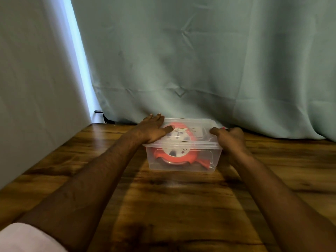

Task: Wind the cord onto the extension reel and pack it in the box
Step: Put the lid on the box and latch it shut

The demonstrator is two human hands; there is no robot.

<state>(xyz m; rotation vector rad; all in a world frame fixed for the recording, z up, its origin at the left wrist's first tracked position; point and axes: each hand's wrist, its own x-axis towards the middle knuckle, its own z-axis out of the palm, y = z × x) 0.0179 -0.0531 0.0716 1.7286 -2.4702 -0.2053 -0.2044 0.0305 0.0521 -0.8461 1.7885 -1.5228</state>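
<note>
A clear plastic box (183,166) stands on the wooden table near the curtain, with a clear lid (196,122) lying on top. Inside it lies the orange and white extension reel (179,153), seen through the walls and lid. My left hand (154,129) rests flat on the lid's left side, fingers spread. My right hand (230,138) is curled around the box's right rim, thumb over the lid's edge. The cord itself is not clearly visible.
The wooden table (163,206) stretches toward me. A pale green curtain (200,60) hangs right behind the box. A grey wall (36,79) borders the table's left edge. A small black fitting (99,112) sits at the back left corner.
</note>
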